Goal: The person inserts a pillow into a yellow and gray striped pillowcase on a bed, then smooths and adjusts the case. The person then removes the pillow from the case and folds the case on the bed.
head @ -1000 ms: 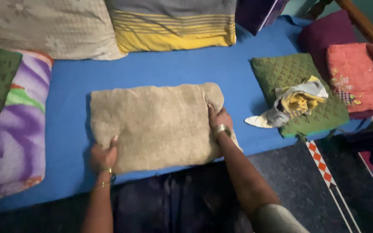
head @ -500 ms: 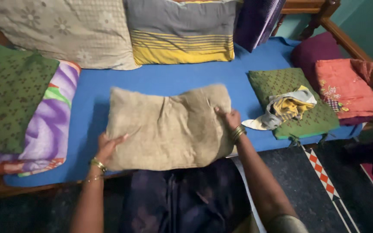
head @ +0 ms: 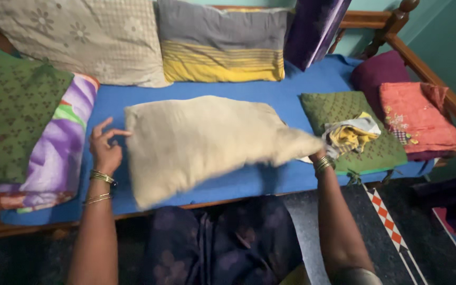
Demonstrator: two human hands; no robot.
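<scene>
A folded beige cloth (head: 201, 142) hangs tilted above the blue bed sheet (head: 212, 87), its right end raised. My right hand (head: 319, 157) grips that right end from underneath and is mostly hidden behind the cloth; only the bangled wrist shows. My left hand (head: 105, 148) hovers just left of the cloth's left edge with fingers spread, holding nothing, fingertips close to the cloth's upper left corner.
Two pillows, a beige one (head: 80, 37) and a grey-yellow one (head: 222, 47), lean at the back. A green and purple folded pile (head: 22, 126) lies left. At the right lie a green cloth (head: 354, 126) under a crumpled yellow-white rag (head: 350, 133), an orange cloth (head: 418, 119) and a wooden bed frame (head: 439, 84).
The beige cloth has come up off the bed and swung rightward in my right hand. My left hand has let go of its left edge and opened.
</scene>
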